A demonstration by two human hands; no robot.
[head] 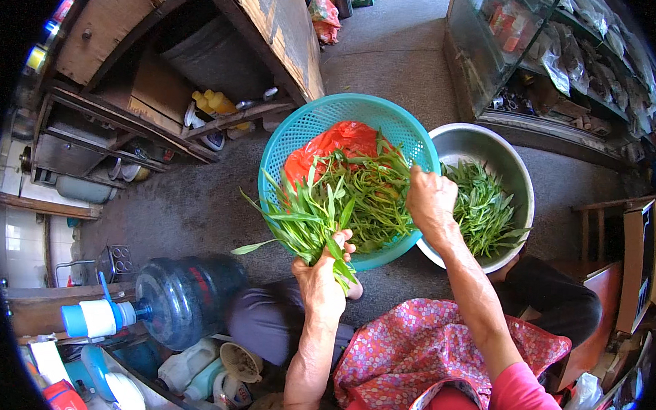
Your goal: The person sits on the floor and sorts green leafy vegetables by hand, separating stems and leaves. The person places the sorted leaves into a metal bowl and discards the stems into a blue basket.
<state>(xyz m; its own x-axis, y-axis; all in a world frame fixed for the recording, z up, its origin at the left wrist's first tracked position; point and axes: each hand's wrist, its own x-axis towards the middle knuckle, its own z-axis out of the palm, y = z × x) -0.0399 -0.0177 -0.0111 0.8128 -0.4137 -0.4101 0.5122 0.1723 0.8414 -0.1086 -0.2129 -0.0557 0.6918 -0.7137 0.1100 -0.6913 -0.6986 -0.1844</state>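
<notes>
My left hand (pixel 323 278) grips a bunch of long-leaved greens (pixel 310 215), resembling water spinach, over the near left rim of a turquoise plastic colander (pixel 279 129). Closed fingers on my right hand (pixel 432 200) are above the colander's right rim; whether they pinch a stem cannot be told. Inside the colander lie a red plastic bag (pixel 337 143) and a heap of loose stems and leaves (pixel 373 202). A stainless steel basin (pixel 523 183) stands against the colander's right side, holding more leafy greens (pixel 485 209).
A large water bottle (pixel 187 298) with a pump lies at the left, near plastic jugs (pixel 188 365). Old wooden cabinets (pixel 113 28) stand at upper left, a glass display case (pixel 483 56) at upper right. A cardboard box (pixel 637 269) and wooden stool (pixel 591 232) are at right.
</notes>
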